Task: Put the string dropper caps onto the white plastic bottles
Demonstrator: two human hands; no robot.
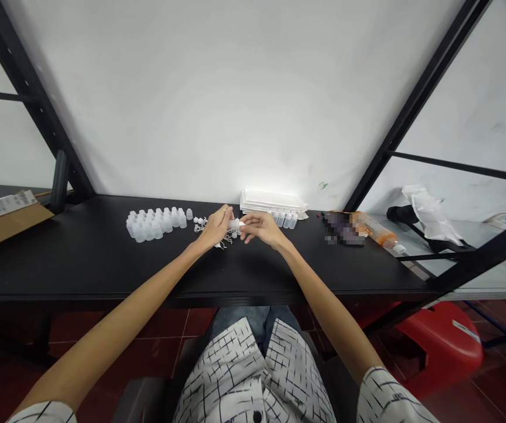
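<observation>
Over the black table [103, 264], my left hand [215, 228] and my right hand [262, 228] meet around a small white plastic bottle [235, 224]. The fingers of both hands grip it, and they hide most of it. Left of my left hand stands a tight group of several translucent plastic bottles [154, 224]. Several small white caps with thin strings [200, 224] lie beneath and beside my left hand. Past my right hand, a short row of similar bottles [284, 220] stands against a stack of white trays [273, 201].
A pixelated dark object [341, 228] and an orange-and-clear tube [378, 233] lie at the table's right end. A labelled cardboard box [4, 220] sits at far left. Black metal frame posts [415, 100] rise on both sides, and a red plastic stool [442, 346] stands below right.
</observation>
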